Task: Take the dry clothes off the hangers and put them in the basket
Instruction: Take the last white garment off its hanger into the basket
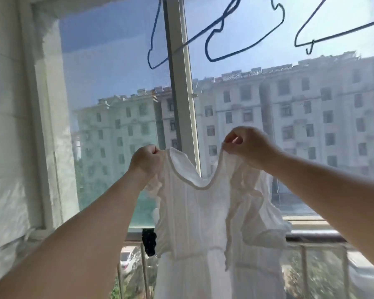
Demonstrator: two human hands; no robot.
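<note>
Both hands are holding up a white dress (194, 223) in front of the window (117, 93), one at each shoulder. The left hand (146, 161) is gripping the left shoulder strap with its fingers curled tight into a fist around the fabric, and the right hand (249, 145) is pinching the top of the other strap between thumb and fingertips, the rest of the fingers curled in loosely. The dress is hanging free between them, off any hanger, with the scooped neckline dipping in the middle, ruffles at the armholes and a gathered waist lower down; the hem is running out of the bottom of the view. Up top three bare wire hangers are dangling: a blue hanger (158, 48) on the left, a second blue hanger (244, 29) just beside it and overlapping it, and a dark hanger (333, 37) off to the right. A small black item (149, 242) is hanging on the railing (311, 242) just left of the dress. Apartment blocks (289, 108) are showing through the glass.
</note>
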